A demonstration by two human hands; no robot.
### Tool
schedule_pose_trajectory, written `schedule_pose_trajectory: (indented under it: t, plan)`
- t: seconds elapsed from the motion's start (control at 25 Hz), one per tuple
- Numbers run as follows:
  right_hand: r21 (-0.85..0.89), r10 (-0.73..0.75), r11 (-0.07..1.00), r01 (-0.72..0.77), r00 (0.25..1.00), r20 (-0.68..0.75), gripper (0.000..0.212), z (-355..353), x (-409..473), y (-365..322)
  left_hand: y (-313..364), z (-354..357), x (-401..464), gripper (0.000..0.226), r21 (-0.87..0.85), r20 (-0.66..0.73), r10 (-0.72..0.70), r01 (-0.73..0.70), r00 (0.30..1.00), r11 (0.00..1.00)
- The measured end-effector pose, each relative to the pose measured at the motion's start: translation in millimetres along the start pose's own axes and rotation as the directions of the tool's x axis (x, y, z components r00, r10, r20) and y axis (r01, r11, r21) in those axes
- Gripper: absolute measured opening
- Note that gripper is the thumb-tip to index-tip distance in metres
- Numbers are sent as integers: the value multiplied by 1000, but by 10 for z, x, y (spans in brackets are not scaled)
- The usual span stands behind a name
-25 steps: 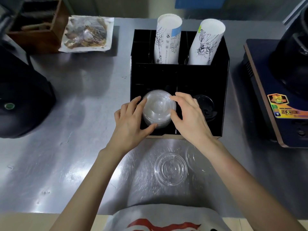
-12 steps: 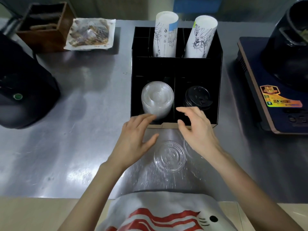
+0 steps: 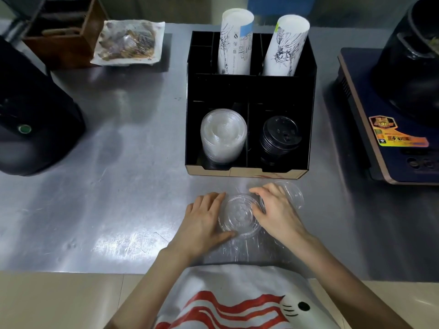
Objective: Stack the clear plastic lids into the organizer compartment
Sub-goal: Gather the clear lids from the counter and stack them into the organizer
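A stack of clear plastic lids [image 3: 223, 136] leans in the front-left compartment of the black organizer [image 3: 251, 89]. On the steel counter in front of it lies a loose clear lid [image 3: 240, 216]. My left hand [image 3: 204, 222] touches its left rim and my right hand [image 3: 276, 211] touches its right rim, fingers spread around it. A second clear lid [image 3: 293, 194] lies just right of my right hand, partly hidden under it. The lid rests flat on the counter.
Black lids [image 3: 280, 138] fill the front-right compartment; two paper cup stacks [image 3: 235, 41] stand in the back. A black appliance [image 3: 33, 119] sits at left, an induction cooker with a pot [image 3: 392, 119] at right. A wooden box [image 3: 64, 32] and wrapped tray [image 3: 129, 42] are far left.
Both hands let go of the clear lid stack in the organizer, drew back toward me, and came down onto the loose lid on the counter.
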State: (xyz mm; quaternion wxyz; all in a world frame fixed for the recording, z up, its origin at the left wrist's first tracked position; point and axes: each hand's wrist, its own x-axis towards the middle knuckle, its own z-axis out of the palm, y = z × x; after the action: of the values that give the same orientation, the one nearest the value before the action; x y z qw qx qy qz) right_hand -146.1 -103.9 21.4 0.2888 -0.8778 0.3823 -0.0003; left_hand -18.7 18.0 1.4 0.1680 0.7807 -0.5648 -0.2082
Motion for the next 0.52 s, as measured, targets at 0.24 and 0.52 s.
schedule_pose_trajectory:
  t: [0.24,0.52]
  plan:
    - [-90,31,996,-27,999,34,41,53,12,24,6,111,-1,82,20,-69,-6,8,998,1000]
    - [44,7,999,-8,1000,26,35,43,9,6,-3,146,-3,77,-7,-91,-7,6,996,1000]
